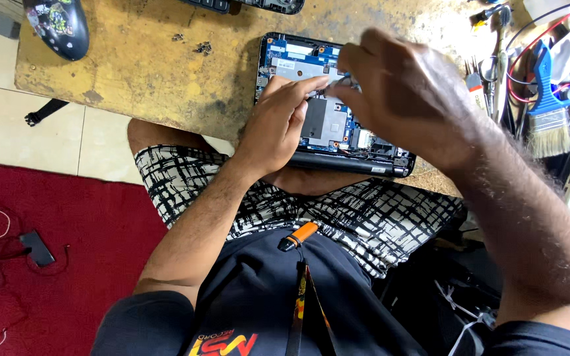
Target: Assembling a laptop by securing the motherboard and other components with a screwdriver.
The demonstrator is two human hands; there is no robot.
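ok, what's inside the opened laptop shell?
Inside the opened laptop: a blue circuit board, a silver shield plate and a dark square module. The left hand and right hand cover the middle and right part.

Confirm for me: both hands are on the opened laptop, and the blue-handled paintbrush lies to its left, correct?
Not quite. Both hands, left hand and right hand, are on the opened laptop, but the head view shows the blue-handled paintbrush lying to its right.

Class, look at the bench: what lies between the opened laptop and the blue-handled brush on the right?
In the head view, the right hand and metal hand tools lie between the opened laptop and the blue-handled brush.
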